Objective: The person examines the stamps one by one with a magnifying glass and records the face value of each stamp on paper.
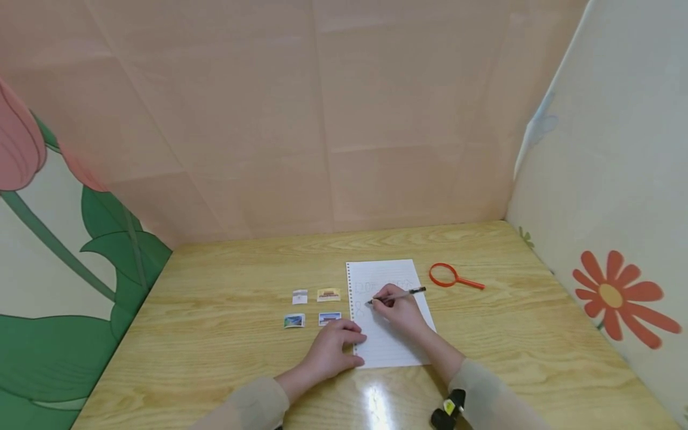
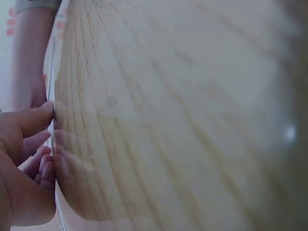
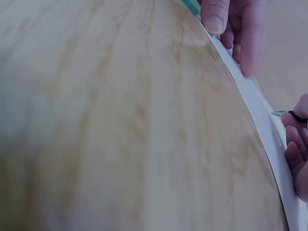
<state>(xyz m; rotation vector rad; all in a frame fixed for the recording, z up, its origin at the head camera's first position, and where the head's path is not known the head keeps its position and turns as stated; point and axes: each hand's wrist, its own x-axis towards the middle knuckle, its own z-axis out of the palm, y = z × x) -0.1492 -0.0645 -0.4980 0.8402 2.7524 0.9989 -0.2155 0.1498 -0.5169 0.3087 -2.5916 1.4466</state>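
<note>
A pen (image 1: 414, 291) is pinched in my right hand (image 1: 400, 312), its tip touching a lined sheet of paper (image 1: 395, 349) with punched holes down the left side. Faint handwriting shows on the upper part of the sheet. My left hand (image 1: 332, 349) rests at the sheet's lower left edge, fingers and thumb spread onto it. In the right wrist view the pen tip (image 3: 278, 113) pokes out past the right fingers, low over the paper (image 3: 260, 120). The left wrist view has the left hand (image 2: 24, 163) at its left border, flat on the tabletop.
Left of the sheet lie several small stamp-like pictures, among them a yellow one (image 1: 328, 294) and a green-blue one (image 1: 294, 321). A red magnifying glass (image 1: 457, 279) lies right of the paper on the wooden table (image 1: 215, 340). Walls with printed flowers (image 1: 613, 295) flank the table.
</note>
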